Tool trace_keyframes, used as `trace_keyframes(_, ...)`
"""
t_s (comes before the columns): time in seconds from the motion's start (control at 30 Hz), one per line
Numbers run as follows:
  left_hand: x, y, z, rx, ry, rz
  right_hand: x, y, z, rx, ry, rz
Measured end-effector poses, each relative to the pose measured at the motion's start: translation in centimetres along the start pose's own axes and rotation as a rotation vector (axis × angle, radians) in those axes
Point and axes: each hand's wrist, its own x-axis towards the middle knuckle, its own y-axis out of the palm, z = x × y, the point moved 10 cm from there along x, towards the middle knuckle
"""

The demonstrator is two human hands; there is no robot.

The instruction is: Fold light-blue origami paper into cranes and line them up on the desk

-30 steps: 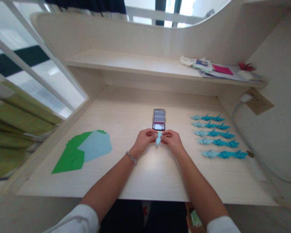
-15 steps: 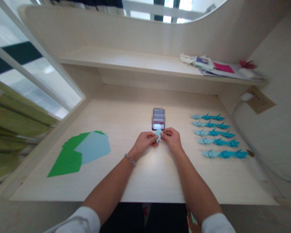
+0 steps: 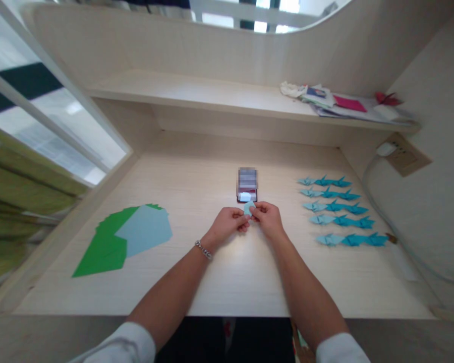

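Note:
Both of my hands meet at the middle of a pale wooden desk [image 3: 227,272]. Between their fingertips is a small folded piece of light blue paper [image 3: 248,208]. My left hand [image 3: 229,224], with a metal bracelet at the wrist, pinches the paper's left side. My right hand [image 3: 268,219] pinches its right side. Most of the paper is hidden by my fingers. A phone [image 3: 247,185] lies flat on the desk just beyond my hands.
Rows of folded blue and light blue paper cranes [image 3: 336,209] lie at the right. A stack of green and light blue sheets [image 3: 124,237] lies at the left. A shelf [image 3: 196,98] behind holds papers [image 3: 336,106]. A wall outlet [image 3: 401,154] with a cable is at the far right.
The paper piece has been turned and worked smaller between my fingers; it earlier pointed down as a triangle and now shows as a small rounded bit above my fingertips.

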Motion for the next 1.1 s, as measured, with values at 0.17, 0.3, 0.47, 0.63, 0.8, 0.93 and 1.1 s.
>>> trace_keyframes(0.17, -0.3, 0.1, -0.3, 0.034, 0.001, -0.003, -0.3, 0.6, 0.4, -0.037, 0.015, 0.088)
trace_keyframes(0.3, -0.6, 0.7, -0.6, 0.038, 0.001, 0.011, -0.5, 0.8, 0.8, -0.134, -0.012, 0.122)
trace_keyframes(0.47, -0.7, 1.0, -0.8, -0.025, 0.026, 0.000, -0.8, 0.9, 1.2, -0.076, -0.004, 0.136)
trace_keyframes(0.63, -0.7, 0.9, -0.8, -0.040, 0.044, -0.007, -0.7, 0.3, 1.1, -0.083, -0.005, 0.080)
trace_keyframes(0.8, -0.7, 0.4, -1.0, -0.056, 0.029, -0.033, -0.6, 0.5, 0.9, -0.059, -0.020, 0.071)
trace_keyframes(0.93, -0.7, -0.6, -0.9, -0.078, 0.008, -0.116, -0.5, 0.7, 0.4, -0.042, 0.023, 0.090)
trace_keyframes(1.1, -0.5, -0.9, -1.1, -0.061, 0.048, -0.127, -0.2, 0.1, 0.5, -0.164, -0.030, 0.066)
